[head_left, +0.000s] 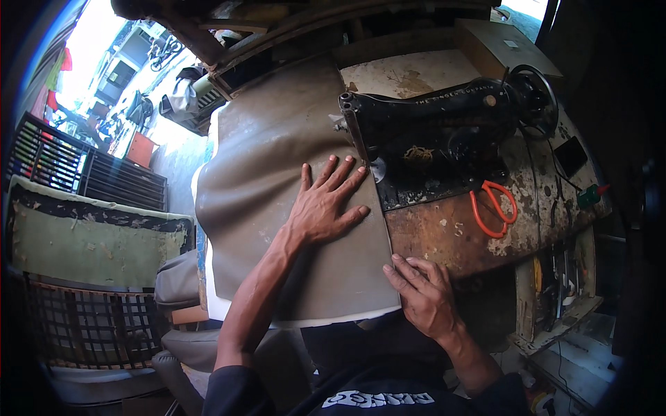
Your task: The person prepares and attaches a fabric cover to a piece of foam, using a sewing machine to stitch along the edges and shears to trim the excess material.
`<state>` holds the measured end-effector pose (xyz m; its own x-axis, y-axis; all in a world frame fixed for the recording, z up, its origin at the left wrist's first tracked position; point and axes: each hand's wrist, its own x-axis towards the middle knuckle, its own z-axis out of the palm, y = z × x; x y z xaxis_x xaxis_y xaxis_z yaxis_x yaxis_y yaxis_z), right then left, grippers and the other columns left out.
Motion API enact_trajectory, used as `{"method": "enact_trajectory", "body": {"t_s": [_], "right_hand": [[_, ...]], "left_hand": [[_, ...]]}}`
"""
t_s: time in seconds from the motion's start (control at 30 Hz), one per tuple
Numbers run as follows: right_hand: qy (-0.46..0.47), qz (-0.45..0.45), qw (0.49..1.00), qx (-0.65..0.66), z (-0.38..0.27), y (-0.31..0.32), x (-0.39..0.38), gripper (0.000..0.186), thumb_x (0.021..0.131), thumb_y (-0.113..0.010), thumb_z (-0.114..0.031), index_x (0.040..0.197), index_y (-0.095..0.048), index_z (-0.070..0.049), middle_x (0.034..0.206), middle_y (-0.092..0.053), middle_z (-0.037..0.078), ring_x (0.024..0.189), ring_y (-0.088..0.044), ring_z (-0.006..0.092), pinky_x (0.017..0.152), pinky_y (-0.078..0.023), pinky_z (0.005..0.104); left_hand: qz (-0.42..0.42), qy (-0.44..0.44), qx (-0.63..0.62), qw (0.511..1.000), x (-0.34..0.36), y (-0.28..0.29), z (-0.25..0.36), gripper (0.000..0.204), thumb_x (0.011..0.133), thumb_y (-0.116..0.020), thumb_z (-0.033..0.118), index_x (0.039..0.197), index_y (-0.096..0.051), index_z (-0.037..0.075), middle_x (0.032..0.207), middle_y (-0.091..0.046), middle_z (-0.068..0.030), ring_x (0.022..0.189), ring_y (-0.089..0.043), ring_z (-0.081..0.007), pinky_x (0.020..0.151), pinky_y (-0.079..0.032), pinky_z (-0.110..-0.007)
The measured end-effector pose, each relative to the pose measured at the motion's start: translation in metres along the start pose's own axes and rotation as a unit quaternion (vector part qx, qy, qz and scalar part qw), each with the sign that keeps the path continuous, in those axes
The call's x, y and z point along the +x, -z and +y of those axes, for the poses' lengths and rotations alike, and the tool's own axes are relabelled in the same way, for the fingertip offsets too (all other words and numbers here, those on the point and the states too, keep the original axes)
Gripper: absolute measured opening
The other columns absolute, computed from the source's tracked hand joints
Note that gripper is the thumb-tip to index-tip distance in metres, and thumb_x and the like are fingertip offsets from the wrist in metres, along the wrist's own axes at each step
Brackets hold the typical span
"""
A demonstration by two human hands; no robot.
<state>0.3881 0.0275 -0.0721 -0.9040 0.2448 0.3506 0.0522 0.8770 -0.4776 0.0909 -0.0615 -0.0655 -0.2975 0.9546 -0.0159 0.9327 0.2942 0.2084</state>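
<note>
A grey-brown leather-like sheet [257, 173] with a white edge spreads over the sewing table, rippled on its left. My left hand [326, 197] lies open and spread on it, fingertips beside the needle end of a black sewing machine [451, 139]. At the sheet's lower right edge my right hand [427, 298] has its fingers bent and close together, pinching that edge; the underside is hidden. Orange-handled scissors [479, 215] rest on the worn tabletop [430, 249] below the machine.
A small green tool [590, 196] and a dark rectangular object [570, 156] lie at the table's right. Metal racks [125, 180], a pale green panel [97, 249] and grey padded pieces [180, 281] stand at left. A bright street with motorbikes shows upper left. An open drawer frame [555, 305] hangs lower right.
</note>
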Motion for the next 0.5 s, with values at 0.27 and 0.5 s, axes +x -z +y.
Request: {"method": "enact_trajectory", "body": {"t_s": [0.27,0.5], "right_hand": [[-0.009,0.011,1.0,0.01,0.003,0.001,0.016,0.056,0.077,-0.071,0.002,0.131,-0.072,-0.008,0.137,-0.068,0.01,0.116,-0.062,0.0293,0.099,-0.049,0.0425],[0.009,-0.036,0.999,0.017,0.009,0.001,0.03,0.059,0.078,-0.077,-0.006,0.136,-0.068,-0.009,0.143,-0.063,0.012,0.121,-0.059,0.0289,0.102,-0.049,0.0426]], "left_hand": [[0.021,0.038,0.018,0.999,-0.012,0.009,0.03,0.084,0.096,-0.06,0.063,0.164,-0.036,0.018,0.172,-0.027,-0.0122,0.161,-0.017,-0.0356,0.125,-0.004,-0.068],[-0.004,0.025,0.01,1.0,-0.03,0.0,0.027,0.086,0.096,-0.057,0.067,0.164,-0.035,0.02,0.172,-0.025,-0.0117,0.161,-0.016,-0.0355,0.125,-0.004,-0.069]]}}
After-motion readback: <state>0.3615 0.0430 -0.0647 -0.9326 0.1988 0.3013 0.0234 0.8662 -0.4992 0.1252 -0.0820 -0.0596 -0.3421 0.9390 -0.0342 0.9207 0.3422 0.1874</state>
